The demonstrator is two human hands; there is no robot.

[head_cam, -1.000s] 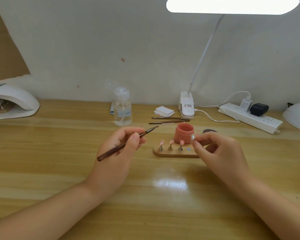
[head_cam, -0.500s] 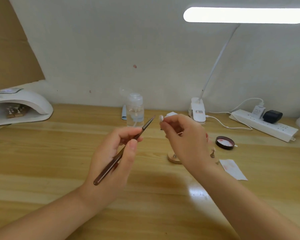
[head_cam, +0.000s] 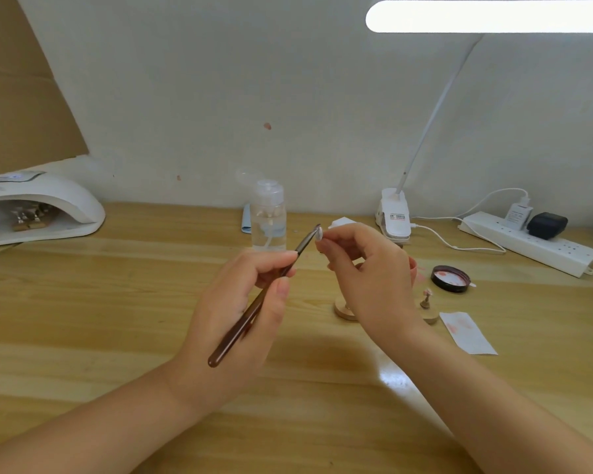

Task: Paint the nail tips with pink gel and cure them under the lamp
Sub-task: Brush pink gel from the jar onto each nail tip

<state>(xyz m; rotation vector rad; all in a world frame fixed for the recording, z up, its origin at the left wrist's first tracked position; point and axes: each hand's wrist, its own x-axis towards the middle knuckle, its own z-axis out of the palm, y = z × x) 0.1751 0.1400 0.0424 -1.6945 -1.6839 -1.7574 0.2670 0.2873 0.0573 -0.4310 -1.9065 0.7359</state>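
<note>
Hidden/unclear: wooden stand (head_cam: 343, 308) mostly covered by right hand (head_cam: 370, 275); only its two ends show, w/ one small pink-tipped peg (head_cam: 426, 297) visible at the right end. Pink gel pot (head_cam: 413, 266) just behind stand, almost fully blocked by the same hand; only a sliver of rim shows. Desk lamp head (head_cam: 486, 16) cut off at top-right edge. A white object at far right edge is cropped, can't ID. Items inside curing lamp (head_cam: 38, 206), far left of stand, are too small to make out.

Hands: left hand (head_cam: 240, 313) has fingers curled round brush (head_cam: 261, 299), thumb and forefinger pinching it near the ferrule; handle slants down toward the wrist, bristle end points up-right. Right hand pinches a single nail tip (head_cam: 318, 233) between thumb and forefinger, other fingers loosely curled. Both raised above table (head_cam: 117, 302), in front of and left of stand. Brush tip meets the nail tip; tip looks pale, pink coat can't be confirmed.

Other: clear pump bottle (head_cam: 268, 220) behind-left of stand; black lid (head_cam: 451, 278) w/ pink smear just right of stand; stained paper wipe (head_cam: 468, 331) right-front; power strip (head_cam: 528, 242) far right-rear.
</note>
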